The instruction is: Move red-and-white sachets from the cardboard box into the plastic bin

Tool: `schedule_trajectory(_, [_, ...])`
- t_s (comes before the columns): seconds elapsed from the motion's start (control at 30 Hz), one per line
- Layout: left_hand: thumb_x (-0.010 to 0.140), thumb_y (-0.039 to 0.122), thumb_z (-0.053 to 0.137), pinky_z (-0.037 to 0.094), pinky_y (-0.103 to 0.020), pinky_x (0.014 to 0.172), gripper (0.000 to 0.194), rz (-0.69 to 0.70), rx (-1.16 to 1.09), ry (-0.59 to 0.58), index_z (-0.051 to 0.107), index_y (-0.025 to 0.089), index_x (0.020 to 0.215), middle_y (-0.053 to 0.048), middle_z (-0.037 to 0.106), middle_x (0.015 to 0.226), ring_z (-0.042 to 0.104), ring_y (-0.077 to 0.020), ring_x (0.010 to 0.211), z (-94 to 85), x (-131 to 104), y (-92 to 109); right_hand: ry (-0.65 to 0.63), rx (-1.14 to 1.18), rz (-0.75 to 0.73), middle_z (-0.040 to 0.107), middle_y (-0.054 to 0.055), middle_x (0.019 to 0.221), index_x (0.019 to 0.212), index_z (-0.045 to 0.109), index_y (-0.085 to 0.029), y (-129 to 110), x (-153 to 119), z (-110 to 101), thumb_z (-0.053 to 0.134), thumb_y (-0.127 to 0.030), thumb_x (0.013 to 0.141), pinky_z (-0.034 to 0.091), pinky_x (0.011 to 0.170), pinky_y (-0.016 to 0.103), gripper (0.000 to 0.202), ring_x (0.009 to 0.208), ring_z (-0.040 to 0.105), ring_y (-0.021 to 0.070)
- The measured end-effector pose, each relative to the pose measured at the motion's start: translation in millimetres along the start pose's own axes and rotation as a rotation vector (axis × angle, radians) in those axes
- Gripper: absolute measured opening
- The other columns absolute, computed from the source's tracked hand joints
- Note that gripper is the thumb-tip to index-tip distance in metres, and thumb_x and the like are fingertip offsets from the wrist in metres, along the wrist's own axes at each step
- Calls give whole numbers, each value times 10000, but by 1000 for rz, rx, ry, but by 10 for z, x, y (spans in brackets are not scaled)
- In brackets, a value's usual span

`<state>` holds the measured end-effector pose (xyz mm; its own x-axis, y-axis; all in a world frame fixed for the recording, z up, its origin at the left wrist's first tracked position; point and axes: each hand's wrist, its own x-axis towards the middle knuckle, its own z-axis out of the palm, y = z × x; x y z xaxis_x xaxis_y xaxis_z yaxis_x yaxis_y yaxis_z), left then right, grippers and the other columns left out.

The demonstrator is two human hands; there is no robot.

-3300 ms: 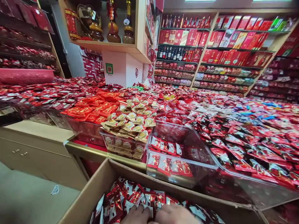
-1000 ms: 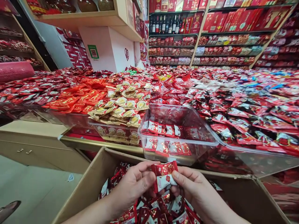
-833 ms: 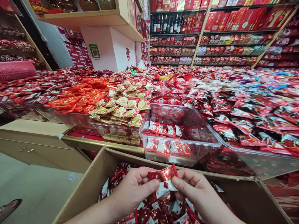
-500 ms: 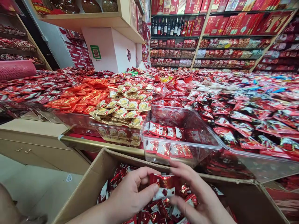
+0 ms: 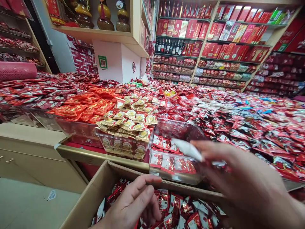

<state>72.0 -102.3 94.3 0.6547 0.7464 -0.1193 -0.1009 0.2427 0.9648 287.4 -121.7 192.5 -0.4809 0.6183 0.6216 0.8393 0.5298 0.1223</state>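
Packet (image 5: pixel 187 149) held at clear bin (image 5: pixel 171 178)
The right hand (image 5: pixel 240 171) pinches it; the left hand (image 5: pixel 133 200), fingers parted, hangs over a cardboard box (image 5: pixel 100 187) of red-and-white packets (image 5: pixel 175 203).

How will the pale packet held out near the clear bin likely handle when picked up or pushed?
The packet is probably fairly firm: held at one end, it shows no obvious sag, though blurred. It may be slippery, as the packets in the cardboard box look shiny. It appears flattish, so it seems unlikely to roll.
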Motion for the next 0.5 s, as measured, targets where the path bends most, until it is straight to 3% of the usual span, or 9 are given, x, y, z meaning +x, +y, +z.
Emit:
schedule_trajectory(0.03, [820, 474, 401, 396, -206, 514, 401, -3, 58, -11, 443, 162, 1069, -18, 598, 617, 507, -98, 522, -6, 0, -13, -30, -38, 79, 673, 64, 818, 753, 518, -177, 104, 101, 28, 430, -178, 791, 430, 487, 223, 96, 610, 615, 146])
schedule_trajectory(0.1, [832, 455, 379, 426, -230, 567, 380, -2, 213, -65, 439, 178, 1085, -29, 613, 659, 537, -119, 581, -13, -3, -45, -228, -129, 158, 647, 77, 781, 794, 504, -157, 300, 289, 183, 405, -194, 804, 418, 517, 247, 107, 630, 596, 168])
schedule_trajectory(0.17, [839, 415, 369, 432, -243, 586, 374, 35, 421, -144, 417, 184, 1130, -52, 636, 709, 562, -140, 617, -17, -6, -75, -491, -211, 128, 636, 79, 757, 858, 503, -141, 460, 444, 423, 371, -204, 823, 406, 534, 259, 150, 656, 590, 183])
schedule_trajectory(0.23, [835, 365, 380, 417, -231, 567, 371, 99, 637, -220, 414, 185, 1158, -64, 653, 735, 573, -147, 614, -29, -4, -102, -628, -220, 79, 644, 88, 777, 919, 509, -128, 573, 560, 677, 396, -207, 812, 409, 560, 262, 175, 693, 599, 192])
schedule_trajectory(0.37, [815, 315, 429, 394, -204, 542, 351, 166, 874, -346, 463, 224, 1152, -48, 674, 801, 585, -147, 633, -84, 21, -169, -765, -226, 25, 648, 118, 823, 986, 528, -100, 681, 687, 1044, 479, -175, 758, 429, 582, 271, 245, 729, 607, 203])
schedule_trajectory(0.5, [789, 357, 483, 416, -192, 527, 354, 134, 941, -423, 511, 252, 1126, -41, 683, 839, 607, -157, 629, -120, 55, -245, -865, -260, 17, 618, 92, 909, 976, 539, -101, 705, 704, 1214, 509, -238, 794, 464, 678, 325, 230, 809, 587, 185])
